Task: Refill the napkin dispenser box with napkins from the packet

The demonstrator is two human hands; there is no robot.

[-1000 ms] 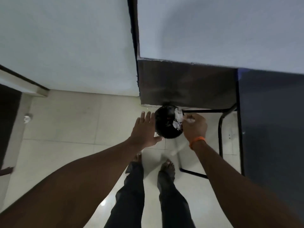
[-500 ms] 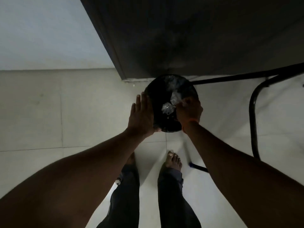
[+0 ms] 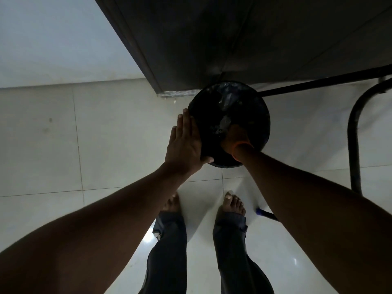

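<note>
Left hand (image 3: 186, 143) is pressing open-palmed against black bin (image 3: 212, 115) at 9 o'clock while right hand (image 3: 237, 139) is reaching inside, grip indiscernible.

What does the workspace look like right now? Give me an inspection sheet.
Surface: pale tiled floor, glossy.
Job's things: dispenser box and napkin packet not seen.
Clutter: round black bin with dark liner; crumpled clear wrapper inside.
Grippers: left hand flat against the bin's side, fingers straight; right hand down inside the bin, orange wristband, grip unclear.
Cables: nothing seen.
Surroundings: dark cabinet, black metal tube frame, white wall, bare feet.
</note>
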